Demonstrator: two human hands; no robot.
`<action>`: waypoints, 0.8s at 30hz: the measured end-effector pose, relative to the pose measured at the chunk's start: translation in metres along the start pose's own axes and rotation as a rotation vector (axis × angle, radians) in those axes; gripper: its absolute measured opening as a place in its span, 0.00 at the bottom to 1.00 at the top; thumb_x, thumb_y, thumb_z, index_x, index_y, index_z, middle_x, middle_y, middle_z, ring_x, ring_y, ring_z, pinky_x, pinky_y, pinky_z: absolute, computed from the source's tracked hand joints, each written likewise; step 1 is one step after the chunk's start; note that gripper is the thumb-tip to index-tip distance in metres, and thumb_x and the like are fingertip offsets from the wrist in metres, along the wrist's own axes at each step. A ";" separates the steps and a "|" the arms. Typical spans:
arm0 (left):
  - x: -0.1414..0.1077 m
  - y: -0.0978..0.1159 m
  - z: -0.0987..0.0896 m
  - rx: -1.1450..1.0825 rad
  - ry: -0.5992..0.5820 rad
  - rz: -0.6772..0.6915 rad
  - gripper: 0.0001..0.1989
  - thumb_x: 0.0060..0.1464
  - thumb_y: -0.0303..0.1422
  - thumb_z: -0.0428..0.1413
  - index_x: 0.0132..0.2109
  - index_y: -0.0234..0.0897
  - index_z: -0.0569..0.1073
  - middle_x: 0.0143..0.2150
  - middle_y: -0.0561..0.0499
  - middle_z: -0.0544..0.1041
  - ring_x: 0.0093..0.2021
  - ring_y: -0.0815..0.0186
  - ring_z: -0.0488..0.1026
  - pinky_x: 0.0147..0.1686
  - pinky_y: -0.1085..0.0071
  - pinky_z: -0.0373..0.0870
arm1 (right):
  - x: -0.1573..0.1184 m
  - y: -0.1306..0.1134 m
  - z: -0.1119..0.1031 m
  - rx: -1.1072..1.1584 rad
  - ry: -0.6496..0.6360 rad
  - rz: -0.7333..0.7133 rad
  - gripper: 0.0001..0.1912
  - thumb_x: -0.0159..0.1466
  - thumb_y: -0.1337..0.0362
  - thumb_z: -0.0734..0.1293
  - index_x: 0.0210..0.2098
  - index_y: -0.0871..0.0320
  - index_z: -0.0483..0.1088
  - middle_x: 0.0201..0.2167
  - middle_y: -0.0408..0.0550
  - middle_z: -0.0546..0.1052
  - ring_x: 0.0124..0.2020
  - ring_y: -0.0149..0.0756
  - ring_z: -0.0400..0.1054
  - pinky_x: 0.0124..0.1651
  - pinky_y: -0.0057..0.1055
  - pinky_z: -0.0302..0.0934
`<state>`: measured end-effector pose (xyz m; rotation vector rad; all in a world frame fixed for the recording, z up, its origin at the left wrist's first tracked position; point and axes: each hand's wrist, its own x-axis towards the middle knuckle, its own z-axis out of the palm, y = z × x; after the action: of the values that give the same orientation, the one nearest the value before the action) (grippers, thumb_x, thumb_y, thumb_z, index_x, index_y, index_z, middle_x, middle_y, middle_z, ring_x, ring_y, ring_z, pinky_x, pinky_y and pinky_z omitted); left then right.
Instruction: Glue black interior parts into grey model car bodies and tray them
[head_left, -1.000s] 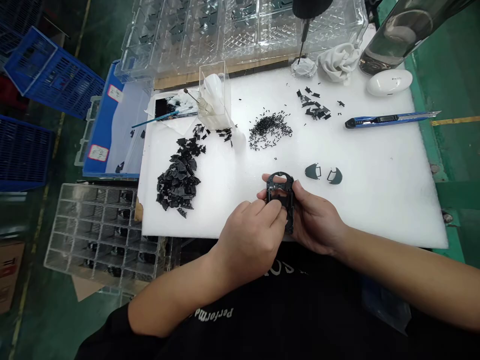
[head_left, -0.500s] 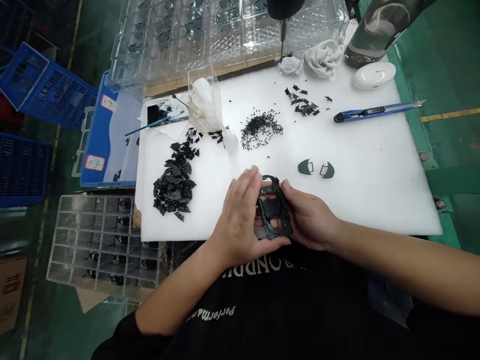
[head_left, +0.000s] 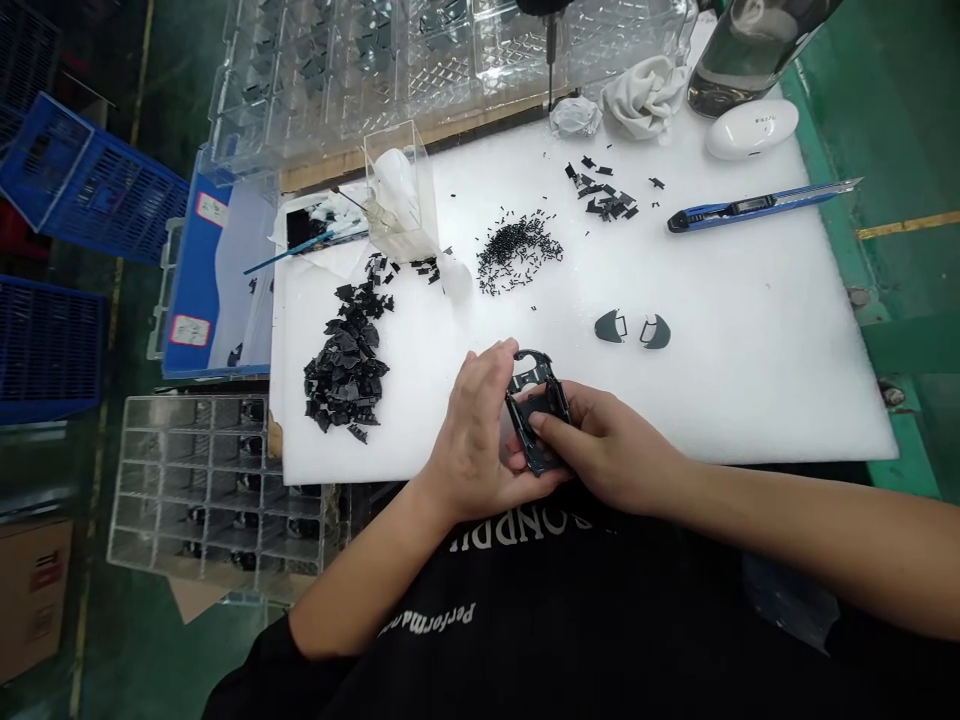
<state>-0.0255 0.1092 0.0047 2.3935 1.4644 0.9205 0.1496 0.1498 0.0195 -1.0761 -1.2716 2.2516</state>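
A dark plastic frame (head_left: 537, 372), with a rounded opening at its top, is held between my hands near the front edge of the white foam board (head_left: 750, 380). My left hand (head_left: 472, 440) is closed around its left side and lower end. The thumb of my right hand (head_left: 611, 445) presses on the flat middle of the frame, and the other fingers are behind it. Beyond the hands lie two dark curved plastic pieces, a left one (head_left: 609, 327) and a right one (head_left: 657, 332).
Tiny black pins (head_left: 517, 250) and a heap of black plastic parts (head_left: 345, 370) lie on the board. A blue utility knife (head_left: 757, 207) is at the right. Farther back are a clear box (head_left: 401, 200), a crumpled white cloth (head_left: 645, 98), a hanging screwdriver (head_left: 551, 50) and a bottle (head_left: 750, 55).
My right thumb has moved from the frame's right edge onto its middle. The frame has turned slightly in my hands. The whole view has shifted a little.
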 end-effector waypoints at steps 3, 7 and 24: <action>0.000 0.000 0.001 -0.007 0.003 0.010 0.54 0.49 0.51 0.62 0.71 0.32 0.42 0.64 0.30 0.63 0.66 0.47 0.62 0.63 0.47 0.62 | 0.000 -0.001 0.002 -0.031 0.019 -0.008 0.08 0.69 0.65 0.61 0.43 0.56 0.72 0.32 0.45 0.80 0.35 0.41 0.75 0.44 0.39 0.68; 0.000 0.001 0.001 0.000 -0.009 -0.010 0.55 0.48 0.52 0.63 0.71 0.34 0.42 0.64 0.31 0.63 0.65 0.46 0.62 0.62 0.47 0.64 | 0.000 -0.001 0.003 -0.028 0.040 -0.002 0.09 0.67 0.67 0.61 0.43 0.55 0.71 0.34 0.46 0.81 0.35 0.42 0.76 0.43 0.40 0.69; 0.000 -0.002 0.005 -0.012 0.052 0.058 0.58 0.45 0.53 0.65 0.70 0.25 0.46 0.63 0.28 0.64 0.66 0.49 0.62 0.64 0.54 0.63 | 0.000 -0.001 -0.001 -0.065 0.008 0.024 0.07 0.69 0.67 0.59 0.39 0.56 0.70 0.33 0.43 0.80 0.36 0.39 0.77 0.42 0.36 0.70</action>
<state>-0.0238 0.1106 -0.0004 2.4326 1.4099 1.0095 0.1506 0.1507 0.0202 -1.1280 -1.3438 2.2353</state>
